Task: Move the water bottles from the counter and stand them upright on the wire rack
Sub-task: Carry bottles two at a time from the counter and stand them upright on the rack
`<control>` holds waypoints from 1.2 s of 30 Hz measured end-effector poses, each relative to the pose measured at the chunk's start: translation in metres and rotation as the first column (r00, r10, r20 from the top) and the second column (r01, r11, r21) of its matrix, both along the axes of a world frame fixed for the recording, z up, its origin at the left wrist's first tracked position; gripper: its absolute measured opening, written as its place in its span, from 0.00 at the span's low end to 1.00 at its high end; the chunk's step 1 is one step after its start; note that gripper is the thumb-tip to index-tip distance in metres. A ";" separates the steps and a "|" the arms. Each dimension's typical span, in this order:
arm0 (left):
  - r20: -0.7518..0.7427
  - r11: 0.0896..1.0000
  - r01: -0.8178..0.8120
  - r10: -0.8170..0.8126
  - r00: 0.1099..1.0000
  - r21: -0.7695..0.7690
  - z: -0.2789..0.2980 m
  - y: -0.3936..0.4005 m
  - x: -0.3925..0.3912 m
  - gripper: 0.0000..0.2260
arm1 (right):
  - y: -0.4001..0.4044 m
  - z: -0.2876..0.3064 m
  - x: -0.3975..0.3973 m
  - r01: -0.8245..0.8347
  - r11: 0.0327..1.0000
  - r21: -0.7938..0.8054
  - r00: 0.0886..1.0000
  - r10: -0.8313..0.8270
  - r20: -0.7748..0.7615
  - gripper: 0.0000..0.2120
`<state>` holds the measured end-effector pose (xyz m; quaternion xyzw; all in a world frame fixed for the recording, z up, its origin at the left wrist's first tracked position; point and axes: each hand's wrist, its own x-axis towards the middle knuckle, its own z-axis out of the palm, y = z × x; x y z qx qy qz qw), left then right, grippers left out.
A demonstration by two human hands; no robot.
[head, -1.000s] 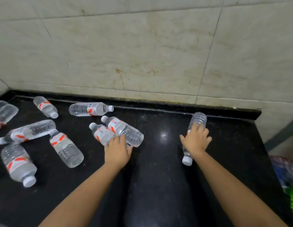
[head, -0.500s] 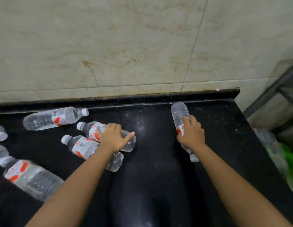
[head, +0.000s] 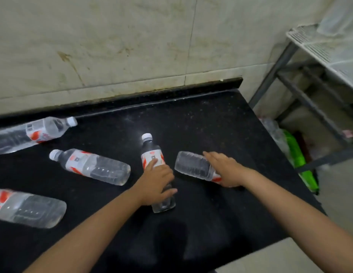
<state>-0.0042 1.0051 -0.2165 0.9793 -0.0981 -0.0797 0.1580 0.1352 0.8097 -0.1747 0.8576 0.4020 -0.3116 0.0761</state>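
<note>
Clear water bottles with red and white labels lie on the black counter (head: 211,123). My left hand (head: 156,183) is closed around one bottle (head: 152,152) whose white cap points toward the wall. My right hand (head: 226,168) grips a second bottle (head: 193,166) by its label end, its base pointing left. Three more bottles lie to the left: one (head: 92,166) near the middle, one (head: 33,133) by the wall, one (head: 27,209) at the near left. The white wire rack (head: 325,46) stands at the upper right.
A tiled wall (head: 132,46) rises behind the counter. The rack's grey metal frame (head: 301,95) stands beyond the counter's right edge. A green plastic bag (head: 301,164) and a clear one lie on the floor between them. A blurred clear object (head: 337,14) sits on the rack.
The view has swung right, bringing the rack into sight. My left hand has turned its bottle so the cap points to the wall. My right hand has swung its bottle sideways, base to the left.
</note>
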 end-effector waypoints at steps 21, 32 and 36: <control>-0.169 0.473 -0.881 0.871 0.462 0.028 0.009 -0.053 0.033 0.33 | 0.003 -0.027 -0.041 0.818 0.458 0.350 0.508 -0.859 -0.064 0.38; -0.200 0.727 -0.687 0.671 0.714 -0.012 0.009 -0.030 0.024 0.31 | -0.011 -0.028 -0.053 0.461 0.832 0.309 0.861 -0.504 0.071 0.36; -0.202 0.752 -0.657 0.651 0.731 0.046 0.010 -0.031 0.024 0.33 | -0.001 -0.031 -0.065 0.460 0.818 0.345 0.806 -0.548 0.225 0.30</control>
